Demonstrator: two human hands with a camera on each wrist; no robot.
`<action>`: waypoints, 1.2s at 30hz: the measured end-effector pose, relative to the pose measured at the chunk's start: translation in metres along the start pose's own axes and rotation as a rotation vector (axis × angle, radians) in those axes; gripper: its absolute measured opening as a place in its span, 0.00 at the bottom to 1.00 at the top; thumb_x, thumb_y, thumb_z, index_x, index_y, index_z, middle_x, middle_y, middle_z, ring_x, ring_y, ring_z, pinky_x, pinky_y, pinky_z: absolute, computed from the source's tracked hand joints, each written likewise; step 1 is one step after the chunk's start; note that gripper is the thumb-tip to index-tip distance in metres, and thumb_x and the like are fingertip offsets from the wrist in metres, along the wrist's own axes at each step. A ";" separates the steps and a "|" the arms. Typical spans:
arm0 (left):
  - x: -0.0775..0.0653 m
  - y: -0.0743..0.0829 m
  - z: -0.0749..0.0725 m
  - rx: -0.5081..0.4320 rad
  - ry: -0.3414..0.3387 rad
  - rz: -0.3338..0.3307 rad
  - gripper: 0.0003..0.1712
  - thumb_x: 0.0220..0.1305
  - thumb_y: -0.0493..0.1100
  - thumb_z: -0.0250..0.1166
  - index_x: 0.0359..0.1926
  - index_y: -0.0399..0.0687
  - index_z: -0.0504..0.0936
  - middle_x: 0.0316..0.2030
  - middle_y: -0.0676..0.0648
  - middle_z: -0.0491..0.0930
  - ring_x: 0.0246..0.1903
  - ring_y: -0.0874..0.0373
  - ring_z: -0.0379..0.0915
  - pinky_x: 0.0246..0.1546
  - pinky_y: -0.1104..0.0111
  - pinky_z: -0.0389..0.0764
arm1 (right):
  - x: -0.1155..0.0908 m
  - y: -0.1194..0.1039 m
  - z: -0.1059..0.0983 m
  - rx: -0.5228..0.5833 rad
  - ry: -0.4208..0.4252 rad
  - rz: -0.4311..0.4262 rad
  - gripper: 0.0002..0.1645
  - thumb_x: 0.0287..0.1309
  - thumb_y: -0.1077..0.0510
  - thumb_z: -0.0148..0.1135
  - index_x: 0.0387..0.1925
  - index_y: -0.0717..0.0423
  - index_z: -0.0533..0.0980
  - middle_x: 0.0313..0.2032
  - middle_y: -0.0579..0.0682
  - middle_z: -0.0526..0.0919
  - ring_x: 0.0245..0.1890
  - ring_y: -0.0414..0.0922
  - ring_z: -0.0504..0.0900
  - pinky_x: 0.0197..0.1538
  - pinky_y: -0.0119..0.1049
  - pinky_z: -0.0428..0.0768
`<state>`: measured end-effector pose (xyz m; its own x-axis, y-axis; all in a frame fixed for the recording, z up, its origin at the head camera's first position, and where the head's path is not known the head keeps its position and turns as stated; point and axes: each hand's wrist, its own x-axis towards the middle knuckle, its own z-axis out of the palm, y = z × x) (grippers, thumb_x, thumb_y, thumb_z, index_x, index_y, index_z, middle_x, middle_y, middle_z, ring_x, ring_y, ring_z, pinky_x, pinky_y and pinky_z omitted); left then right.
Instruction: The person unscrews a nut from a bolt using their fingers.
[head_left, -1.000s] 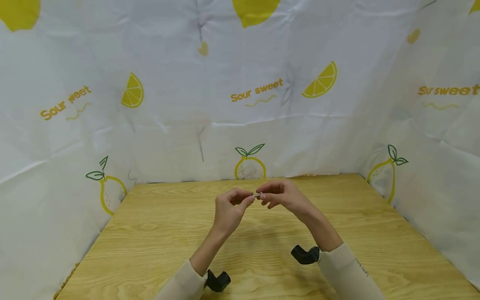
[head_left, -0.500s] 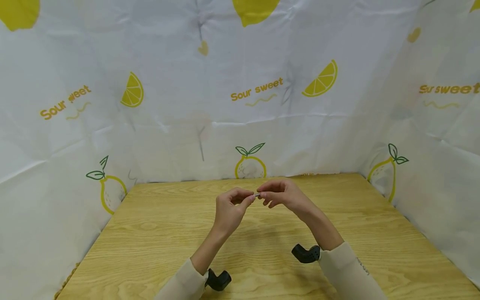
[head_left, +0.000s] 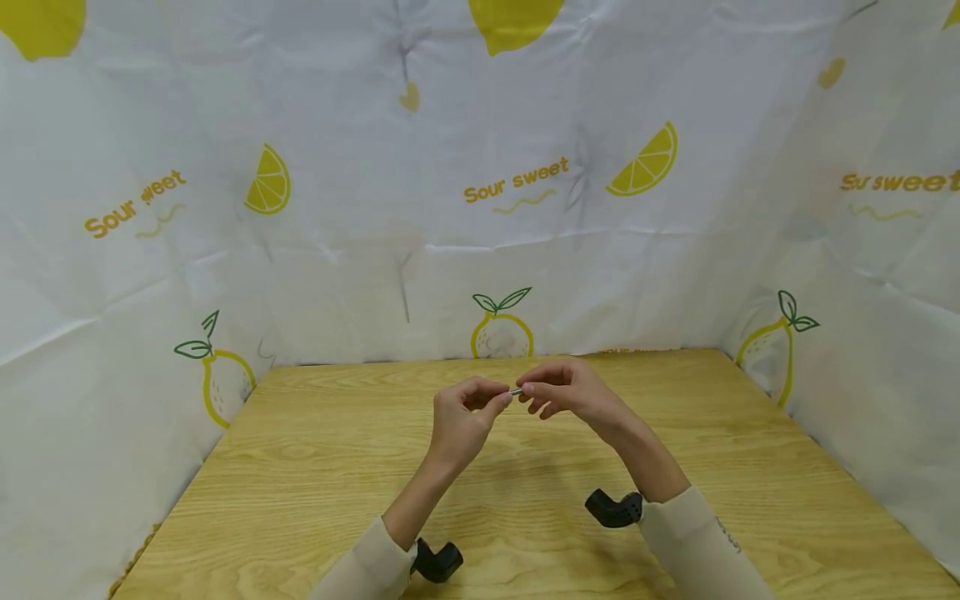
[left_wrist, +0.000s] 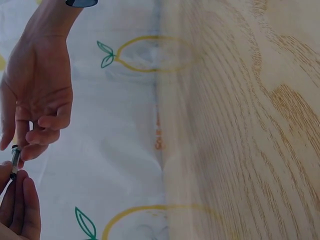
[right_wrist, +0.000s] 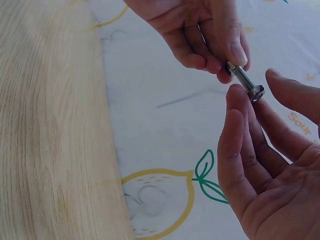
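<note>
A small silver hex-head bolt (right_wrist: 243, 77) spans the gap between my two hands, above the table. My left hand (head_left: 459, 421) pinches its far end between thumb and index finger; a small nut-like piece seems to sit there, partly hidden by the fingertips. At the head end is my right hand (head_left: 583, 396), its fingers (right_wrist: 239, 95) bent loosely and the index finger touching the bolt head from below. In the right wrist view the right thumb stands apart from the head. The left wrist view shows the bolt (left_wrist: 15, 162) upright between both hands.
A wooden table (head_left: 337, 450) lies under the hands. White cloth (head_left: 337, 275) with lemon prints encloses its back and sides. Each beige sleeve carries a black wrist device, one on the left (head_left: 437, 562) and one on the right (head_left: 613, 508).
Both hands keep nearly the same place, with the bolt held between them. Only the right fingers shift slightly at the bolt's head end.
</note>
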<state>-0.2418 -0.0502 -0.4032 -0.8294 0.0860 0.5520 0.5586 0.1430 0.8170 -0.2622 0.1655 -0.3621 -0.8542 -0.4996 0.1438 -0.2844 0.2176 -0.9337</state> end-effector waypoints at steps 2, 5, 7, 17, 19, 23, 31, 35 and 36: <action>0.000 0.000 0.000 -0.003 0.001 -0.001 0.03 0.65 0.38 0.73 0.39 0.46 0.91 0.35 0.48 0.90 0.33 0.54 0.87 0.36 0.71 0.86 | 0.000 0.000 0.001 0.006 0.010 0.002 0.23 0.73 0.54 0.63 0.58 0.69 0.78 0.45 0.56 0.87 0.40 0.47 0.88 0.46 0.42 0.88; 0.000 -0.001 0.000 0.000 0.004 0.002 0.03 0.65 0.38 0.73 0.39 0.46 0.91 0.35 0.48 0.90 0.34 0.51 0.87 0.36 0.71 0.86 | 0.000 0.001 0.001 0.010 0.022 -0.005 0.22 0.72 0.56 0.63 0.58 0.70 0.78 0.43 0.51 0.87 0.40 0.44 0.88 0.45 0.40 0.88; 0.001 -0.001 0.001 0.005 0.003 0.006 0.03 0.65 0.39 0.73 0.39 0.46 0.91 0.35 0.48 0.90 0.34 0.50 0.87 0.37 0.71 0.86 | 0.000 0.001 0.000 0.011 0.026 -0.009 0.21 0.72 0.58 0.63 0.58 0.70 0.78 0.42 0.47 0.87 0.39 0.44 0.88 0.44 0.39 0.88; 0.000 -0.001 0.001 0.028 0.002 0.017 0.03 0.65 0.39 0.73 0.39 0.46 0.91 0.35 0.50 0.90 0.33 0.61 0.86 0.39 0.70 0.87 | -0.002 0.002 0.000 0.002 -0.013 0.005 0.21 0.71 0.58 0.64 0.59 0.66 0.79 0.45 0.56 0.88 0.38 0.43 0.87 0.46 0.45 0.88; 0.000 -0.002 0.002 0.028 0.003 0.021 0.03 0.65 0.39 0.73 0.39 0.47 0.91 0.35 0.50 0.90 0.33 0.61 0.86 0.38 0.70 0.87 | -0.002 0.001 0.000 0.004 -0.015 0.002 0.21 0.71 0.58 0.64 0.59 0.66 0.79 0.44 0.53 0.88 0.39 0.43 0.87 0.46 0.45 0.88; -0.002 -0.003 0.002 0.019 -0.006 0.016 0.02 0.65 0.40 0.73 0.39 0.49 0.91 0.35 0.50 0.90 0.33 0.61 0.86 0.38 0.70 0.87 | -0.002 0.000 0.001 0.003 -0.012 -0.002 0.21 0.72 0.57 0.63 0.59 0.67 0.79 0.44 0.51 0.88 0.39 0.43 0.87 0.45 0.43 0.88; -0.002 -0.004 0.004 0.027 -0.011 0.019 0.02 0.66 0.40 0.73 0.38 0.51 0.92 0.35 0.51 0.90 0.32 0.61 0.85 0.37 0.70 0.86 | -0.001 -0.001 0.002 -0.019 -0.007 -0.002 0.19 0.72 0.56 0.63 0.57 0.65 0.80 0.46 0.58 0.87 0.39 0.45 0.87 0.45 0.44 0.88; -0.003 -0.004 0.004 0.027 -0.012 0.015 0.02 0.66 0.40 0.73 0.38 0.51 0.92 0.35 0.51 0.90 0.32 0.61 0.85 0.37 0.70 0.86 | -0.001 0.000 0.002 -0.024 -0.008 0.002 0.20 0.72 0.56 0.63 0.57 0.67 0.79 0.46 0.57 0.87 0.39 0.45 0.87 0.44 0.43 0.88; -0.003 -0.004 0.004 0.026 -0.014 0.012 0.02 0.66 0.40 0.73 0.38 0.51 0.92 0.35 0.51 0.90 0.32 0.61 0.85 0.37 0.70 0.86 | -0.001 0.000 0.002 -0.026 -0.007 0.003 0.21 0.72 0.56 0.63 0.57 0.68 0.79 0.46 0.57 0.87 0.38 0.45 0.87 0.44 0.44 0.88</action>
<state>-0.2415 -0.0466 -0.4090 -0.8226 0.1018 0.5595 0.5686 0.1673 0.8054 -0.2607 0.1644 -0.3625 -0.8519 -0.5051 0.1386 -0.2932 0.2406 -0.9253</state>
